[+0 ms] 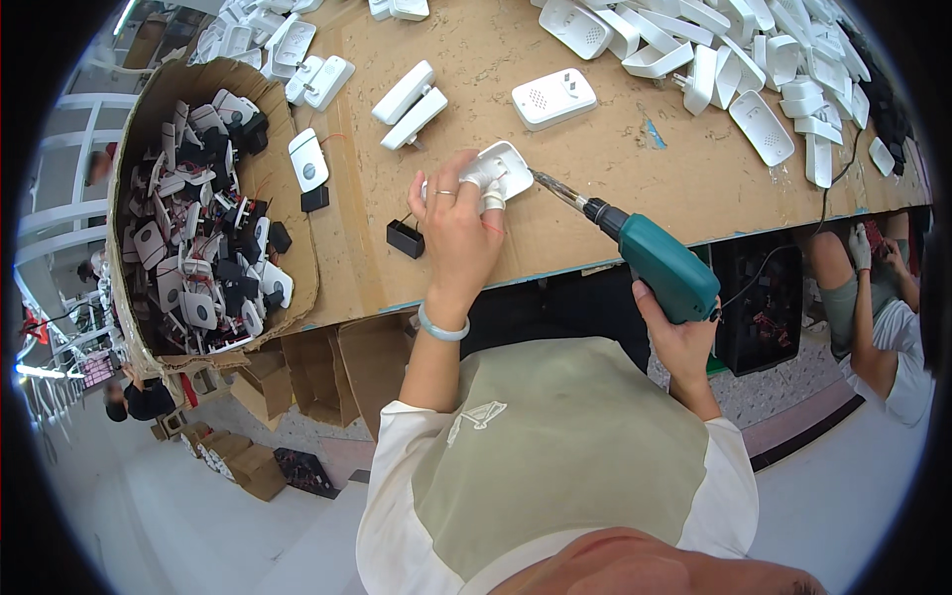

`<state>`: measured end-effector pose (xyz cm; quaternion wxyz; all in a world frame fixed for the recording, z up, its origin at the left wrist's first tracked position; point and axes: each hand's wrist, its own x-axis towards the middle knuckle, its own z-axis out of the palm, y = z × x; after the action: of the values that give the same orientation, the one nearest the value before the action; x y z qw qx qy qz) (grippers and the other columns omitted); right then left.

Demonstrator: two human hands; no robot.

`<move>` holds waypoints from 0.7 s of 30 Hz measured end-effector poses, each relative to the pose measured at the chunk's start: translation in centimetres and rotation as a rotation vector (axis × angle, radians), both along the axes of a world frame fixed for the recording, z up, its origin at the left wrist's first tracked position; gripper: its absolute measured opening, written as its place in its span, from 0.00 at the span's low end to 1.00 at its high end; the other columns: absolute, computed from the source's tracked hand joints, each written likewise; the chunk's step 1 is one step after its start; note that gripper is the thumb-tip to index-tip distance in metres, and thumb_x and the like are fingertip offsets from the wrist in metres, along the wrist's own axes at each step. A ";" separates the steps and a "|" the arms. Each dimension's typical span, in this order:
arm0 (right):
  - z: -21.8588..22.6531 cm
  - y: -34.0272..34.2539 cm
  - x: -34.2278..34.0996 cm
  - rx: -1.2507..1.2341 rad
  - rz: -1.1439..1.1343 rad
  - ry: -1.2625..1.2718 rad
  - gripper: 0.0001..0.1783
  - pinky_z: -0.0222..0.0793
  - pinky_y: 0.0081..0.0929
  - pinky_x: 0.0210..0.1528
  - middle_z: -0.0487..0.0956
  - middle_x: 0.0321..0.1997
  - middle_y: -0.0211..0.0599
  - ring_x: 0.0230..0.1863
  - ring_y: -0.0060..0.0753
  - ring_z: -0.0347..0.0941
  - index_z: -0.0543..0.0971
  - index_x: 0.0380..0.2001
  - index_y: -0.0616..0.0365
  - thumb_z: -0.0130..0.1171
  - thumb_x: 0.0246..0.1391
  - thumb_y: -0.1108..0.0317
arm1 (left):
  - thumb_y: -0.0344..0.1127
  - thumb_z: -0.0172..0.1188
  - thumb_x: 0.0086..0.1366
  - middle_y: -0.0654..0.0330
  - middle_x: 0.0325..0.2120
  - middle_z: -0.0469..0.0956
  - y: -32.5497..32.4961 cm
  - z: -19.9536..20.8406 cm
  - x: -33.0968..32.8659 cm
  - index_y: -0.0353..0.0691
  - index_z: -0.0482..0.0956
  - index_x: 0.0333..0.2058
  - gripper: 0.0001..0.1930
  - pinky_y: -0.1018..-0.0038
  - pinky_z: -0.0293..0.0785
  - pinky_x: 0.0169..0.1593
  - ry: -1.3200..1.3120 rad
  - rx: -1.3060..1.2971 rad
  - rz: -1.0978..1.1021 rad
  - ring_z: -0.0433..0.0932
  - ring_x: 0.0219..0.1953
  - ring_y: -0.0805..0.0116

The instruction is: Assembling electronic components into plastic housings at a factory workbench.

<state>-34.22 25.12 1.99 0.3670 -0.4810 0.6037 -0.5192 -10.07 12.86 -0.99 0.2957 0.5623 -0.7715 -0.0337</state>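
Note:
My left hand (461,233), with white wrapping on some fingertips, is closed on a white plastic casing (514,171) above the cardboard-topped table. The casing's hollow side faces up. In my right hand (680,337) is a teal corded power screwdriver (666,260), gripped by its handle. Its long bit points up and left, the tip close to the casing's right edge; I cannot tell if they touch. A small black box-shaped part (405,239) lies just left of my left wrist. Farther back are a pair of white casings (409,107) and another casing with speaker holes (555,99).
At the left stands a cardboard box (309,253) full of white panels, black parts and wires. Beside it lies a white panel (308,162). White casings (694,50) pile up at the back right. A black cord (843,174) hangs over the edge. A co-worker (883,327) sits at right.

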 end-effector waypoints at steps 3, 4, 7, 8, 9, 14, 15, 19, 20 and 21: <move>0.2 0.0 0.2 -0.031 -0.001 0.029 0.12 0.71 0.23 0.44 0.79 0.40 0.38 0.39 0.29 0.76 0.81 0.38 0.66 0.69 0.48 0.81 | 0.29 0.68 0.56 0.56 0.55 0.77 1.2 0.2 0.2 0.35 0.79 0.36 0.10 0.49 0.55 0.69 -0.028 -0.075 -0.010 0.74 0.59 0.53; 0.1 0.1 0.3 -0.031 -0.003 0.029 0.12 0.71 0.23 0.44 0.79 0.40 0.38 0.39 0.29 0.76 0.81 0.38 0.66 0.69 0.48 0.81 | 0.29 0.69 0.56 0.56 0.56 0.77 1.6 0.7 0.2 0.35 0.79 0.38 0.12 0.48 0.55 0.69 -0.016 -0.094 -0.022 0.73 0.61 0.52; 0.1 0.5 0.4 -0.034 -0.044 -0.038 0.12 0.70 0.22 0.44 0.79 0.39 0.36 0.39 0.26 0.76 0.81 0.38 0.66 0.69 0.48 0.80 | 0.30 0.70 0.56 0.54 0.56 0.77 2.4 2.4 1.4 0.36 0.80 0.46 0.18 0.51 0.58 0.68 0.023 -0.078 -0.067 0.70 0.65 0.50; 0.2 0.7 0.3 -0.001 -0.054 -0.051 0.12 0.70 0.21 0.43 0.79 0.38 0.35 0.39 0.25 0.75 0.81 0.38 0.66 0.69 0.49 0.80 | 0.29 0.70 0.56 0.53 0.56 0.77 2.3 2.6 2.3 0.37 0.80 0.48 0.19 0.53 0.61 0.68 0.090 -0.028 -0.159 0.71 0.65 0.49; 0.2 0.7 0.4 0.031 -0.060 -0.067 0.12 0.70 0.21 0.43 0.79 0.38 0.33 0.38 0.23 0.75 0.80 0.38 0.66 0.69 0.49 0.80 | 0.28 0.70 0.56 0.52 0.56 0.77 2.2 2.8 3.3 0.37 0.80 0.50 0.21 0.55 0.63 0.67 0.152 0.020 -0.247 0.71 0.64 0.49; 0.9 0.7 0.8 0.002 -0.056 -0.049 0.12 0.69 0.19 0.42 0.78 0.36 0.31 0.37 0.21 0.74 0.80 0.38 0.66 0.69 0.50 0.80 | 0.17 0.61 0.61 0.52 0.46 0.85 0.8 2.5 5.8 0.35 0.78 0.54 0.21 0.71 0.80 0.49 0.277 0.131 -0.310 0.86 0.46 0.61; 0.9 0.7 0.9 -0.004 -0.063 -0.048 0.12 0.69 0.19 0.41 0.78 0.36 0.31 0.36 0.21 0.73 0.80 0.38 0.66 0.69 0.50 0.80 | 0.17 0.61 0.61 0.52 0.46 0.85 0.7 2.6 5.6 0.35 0.78 0.54 0.21 0.71 0.80 0.49 0.276 0.125 -0.311 0.86 0.46 0.61; 0.8 1.0 1.3 0.024 -0.061 -0.040 0.12 0.69 0.19 0.41 0.78 0.36 0.31 0.36 0.21 0.73 0.80 0.38 0.66 0.69 0.50 0.80 | 0.19 0.57 0.68 0.49 0.46 0.84 0.1 1.6 4.2 0.28 0.77 0.52 0.14 0.75 0.82 0.45 0.604 0.195 -0.210 0.86 0.43 0.67; 0.8 1.0 1.4 0.021 -0.062 -0.048 0.11 0.69 0.19 0.41 0.78 0.35 0.32 0.36 0.21 0.73 0.80 0.38 0.66 0.69 0.50 0.80 | 0.21 0.58 0.68 0.51 0.44 0.85 -0.3 1.2 4.0 0.28 0.77 0.50 0.13 0.75 0.82 0.44 0.684 0.179 -0.155 0.87 0.42 0.66; 0.9 1.1 1.4 0.023 -0.064 -0.052 0.11 0.69 0.19 0.40 0.78 0.35 0.32 0.36 0.21 0.73 0.80 0.38 0.66 0.69 0.50 0.80 | 0.22 0.59 0.67 0.53 0.41 0.86 -0.4 1.1 3.6 0.29 0.77 0.49 0.12 0.75 0.83 0.43 0.767 0.168 -0.097 0.88 0.40 0.65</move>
<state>-32.81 26.24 2.89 0.3714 -0.4437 0.6150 -0.5358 -6.47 12.43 0.08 0.5135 0.4940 -0.6253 -0.3182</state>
